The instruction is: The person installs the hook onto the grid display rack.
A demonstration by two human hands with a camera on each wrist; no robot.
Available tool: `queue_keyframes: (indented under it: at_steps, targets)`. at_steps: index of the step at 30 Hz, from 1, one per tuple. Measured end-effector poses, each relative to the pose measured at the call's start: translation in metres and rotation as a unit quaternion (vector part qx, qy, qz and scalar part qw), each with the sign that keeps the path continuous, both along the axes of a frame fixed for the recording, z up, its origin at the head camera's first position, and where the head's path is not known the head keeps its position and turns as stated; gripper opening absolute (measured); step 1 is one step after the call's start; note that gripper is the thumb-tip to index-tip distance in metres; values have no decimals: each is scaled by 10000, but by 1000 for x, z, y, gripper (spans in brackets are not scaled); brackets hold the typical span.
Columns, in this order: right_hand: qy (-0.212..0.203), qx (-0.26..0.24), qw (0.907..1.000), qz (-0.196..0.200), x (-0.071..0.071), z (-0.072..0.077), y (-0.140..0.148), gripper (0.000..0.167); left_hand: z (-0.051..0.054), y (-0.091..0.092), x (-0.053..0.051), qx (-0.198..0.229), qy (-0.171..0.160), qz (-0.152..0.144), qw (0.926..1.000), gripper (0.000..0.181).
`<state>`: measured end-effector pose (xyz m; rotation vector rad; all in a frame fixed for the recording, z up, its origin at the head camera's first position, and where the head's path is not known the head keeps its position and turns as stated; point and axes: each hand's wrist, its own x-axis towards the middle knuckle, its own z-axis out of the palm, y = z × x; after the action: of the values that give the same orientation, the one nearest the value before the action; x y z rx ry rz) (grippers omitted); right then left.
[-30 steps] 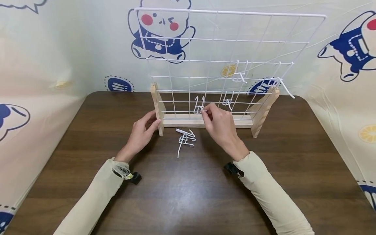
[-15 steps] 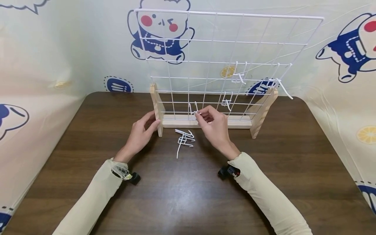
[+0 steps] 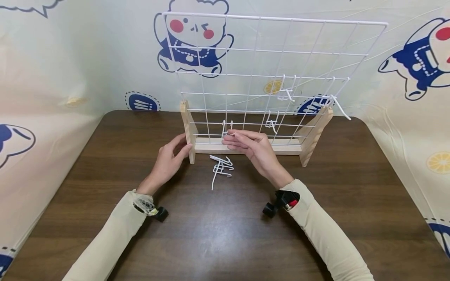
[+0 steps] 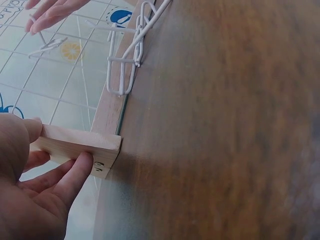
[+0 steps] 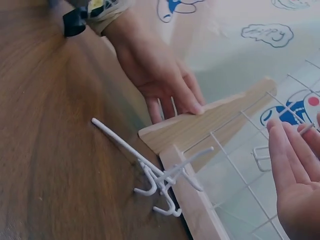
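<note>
A white wire grid panel stands in a wooden base with two side supports. My left hand grips the left wooden support, thumb on one face and fingers on the other. Near the grid's lower left, my right hand pinches the prong of a white wire hook between thumb and fingers. That hook's frame lies against the lower wires; whether it is seated on one is unclear. Tangled loose hooks lie on the table in front of the base.
Other hooks hang on the grid: one low at the middle, one higher, and a long-pronged one by the right support. The brown wooden table meets a printed cloth backdrop behind.
My right hand has moved left along the lower grid with the hook, and its fingers have straightened somewhat. My left hand has stayed on the support.
</note>
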<state>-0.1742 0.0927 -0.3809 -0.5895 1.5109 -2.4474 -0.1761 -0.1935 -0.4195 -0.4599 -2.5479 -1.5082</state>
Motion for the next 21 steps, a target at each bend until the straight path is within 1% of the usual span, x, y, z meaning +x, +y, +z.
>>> queue_keyframes:
  at_steps: [3,5,7,8,14,15,18,21]
  targets:
    - [18,-95,10000,20,-2,1,2,32,-2,-1,-1,-33,16,5,10000,45]
    - [87,-70,9999,-38,-3,2,3,31,-2,0,-1,-40,17,10,10000,44]
    - [171,-29,9998,-126,-4,2,3,29,0,1,0,-42,9,18,10000,44]
    - [222,-2,9996,-171,-4,3,4,28,2,2,1,-43,-10,26,10000,43]
    - [516,88,9977,-441,-5,3,9,25,29,10,16,-72,-76,-33,9999,40]
    - [554,92,9973,-478,-5,3,10,24,32,11,17,-79,-74,-48,9999,40]
    - [654,186,9961,-561,-7,4,15,26,20,6,10,-58,-18,-29,10000,41]
    - [697,314,9951,-625,-8,5,20,29,4,1,1,-57,12,-16,10000,43]
